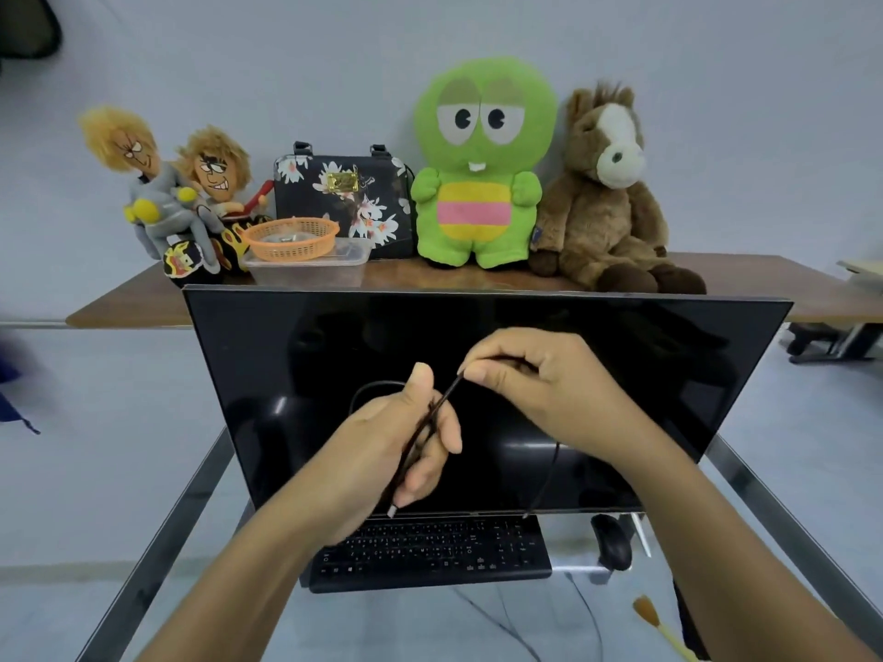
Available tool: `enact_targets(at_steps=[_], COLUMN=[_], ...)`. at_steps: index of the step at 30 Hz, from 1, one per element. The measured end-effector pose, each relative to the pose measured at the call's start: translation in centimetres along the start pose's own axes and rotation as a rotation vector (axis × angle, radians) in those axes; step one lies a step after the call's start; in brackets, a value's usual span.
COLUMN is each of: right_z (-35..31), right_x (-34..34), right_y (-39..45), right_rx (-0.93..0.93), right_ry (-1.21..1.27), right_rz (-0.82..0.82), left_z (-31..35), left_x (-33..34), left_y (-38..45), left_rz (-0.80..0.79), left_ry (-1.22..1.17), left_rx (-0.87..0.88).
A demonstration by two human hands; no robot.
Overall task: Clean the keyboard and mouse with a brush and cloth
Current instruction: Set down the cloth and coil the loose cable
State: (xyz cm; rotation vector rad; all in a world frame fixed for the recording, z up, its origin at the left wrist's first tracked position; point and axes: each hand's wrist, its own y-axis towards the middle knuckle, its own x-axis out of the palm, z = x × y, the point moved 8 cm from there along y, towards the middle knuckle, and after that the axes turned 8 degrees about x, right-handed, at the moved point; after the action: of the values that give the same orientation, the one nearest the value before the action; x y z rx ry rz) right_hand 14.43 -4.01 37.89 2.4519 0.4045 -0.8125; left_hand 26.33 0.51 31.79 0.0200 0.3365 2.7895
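Observation:
A black keyboard (430,551) lies on the glass table below the monitor, and a black mouse (612,542) sits to its right. Both my hands are raised in front of the screen with a black cable (446,396) between them. My left hand (401,446) grips a folded bundle of the cable, whose USB plug (391,512) hangs from the fist. My right hand (540,379) pinches the cable just to the right, and a length of it drops down toward the keyboard. A brush (662,625) with tan bristles and a yellow handle lies at the lower right.
A dark monitor (621,355) stands behind the keyboard. The glass table (382,628) has metal side rails. Behind it, a wooden table (764,274) carries plush toys, a floral bag (344,198), an orange basket (289,238) and a clear plastic box (306,267).

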Motion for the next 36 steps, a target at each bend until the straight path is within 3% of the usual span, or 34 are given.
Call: enact_targets(at_steps=[6,10,13,16,20,24,26,28,32,36], right_z=[0.2,0.6,0.9,1.3,2.5,1.1,-0.1,-1.0,-1.1,1.6], right_x=[-0.6,2.3,6.1,7.8,8.1,6.2,4.5,2.6,-0.1,3.4], right_y=[1.1,0.3,-1.8,-3.1,-3.4,-3.0,-2.2,-1.2,1.3,2.3], right_rx=[0.016,0.104,0.166,0.246,0.242,0.11,0.039,-0.003,0.018,0.188], right_ry=[0.167,0.374,0.303,0.356,0.063,-0.152,-0.177,-0.11,0.088,0.468], right_rz=[0.004,-0.077,-0.249,-0.308,-0.344,-0.296,-0.223,-0.136,-0.012,-0.094], left_z=[1.9,3.1,4.0,3.4,1.4,0.8,0.1,-1.7,-3.5,-1.0], left_x=[4.8,6.5,5.7,2.6,-2.7,-5.6,-4.9,-3.1,1.9,4.3], left_y=[-1.5,-0.9,1.0,2.6,3.5,3.5,3.3,3.0,1.5,1.3], left_rz=[-0.187,-0.291,-0.277,-0.107,0.267,0.413,0.328,0.158,-0.154,-0.266], left_ry=[-0.237,-0.47,-0.69,-0.757,-0.468,0.319,0.489,0.422,-0.062,-0.499], left_rx=[-0.098,-0.048,0.013,0.009,0.019,0.132,0.158,0.1,-0.02,-0.012])
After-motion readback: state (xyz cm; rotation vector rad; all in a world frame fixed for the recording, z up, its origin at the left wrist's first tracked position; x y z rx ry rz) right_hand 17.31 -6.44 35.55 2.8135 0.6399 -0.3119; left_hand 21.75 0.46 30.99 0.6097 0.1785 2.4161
